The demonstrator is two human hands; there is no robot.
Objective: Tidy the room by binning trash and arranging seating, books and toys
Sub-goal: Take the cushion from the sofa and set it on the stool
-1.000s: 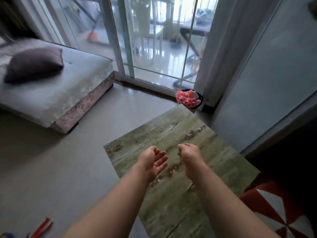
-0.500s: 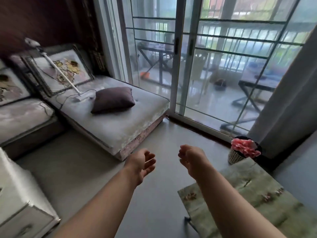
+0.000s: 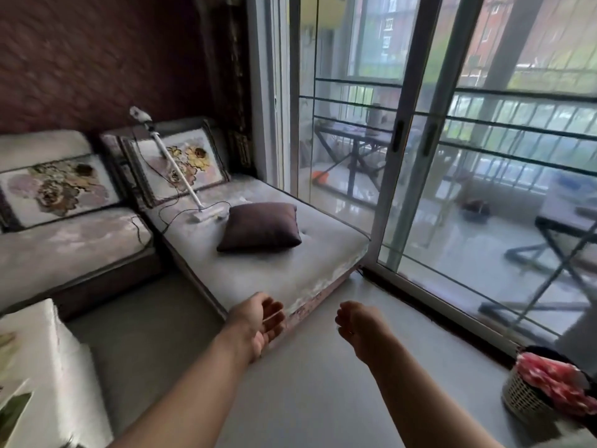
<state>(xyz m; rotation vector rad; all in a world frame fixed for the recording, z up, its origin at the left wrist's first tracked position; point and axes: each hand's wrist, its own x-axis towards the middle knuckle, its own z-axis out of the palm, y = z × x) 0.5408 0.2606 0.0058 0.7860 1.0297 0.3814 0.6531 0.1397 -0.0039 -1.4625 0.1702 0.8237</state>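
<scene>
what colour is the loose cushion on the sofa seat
The square fabric cushion is plain dark purple-brown; head view.

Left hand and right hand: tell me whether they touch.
Apart. The head view shows a strip of bare floor between the left hand and the right hand, so nothing bridges them.

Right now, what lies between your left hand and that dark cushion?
Only a bare stretch of the grey sofa seat separates the left hand from the dark cushion, in the head view.
</scene>
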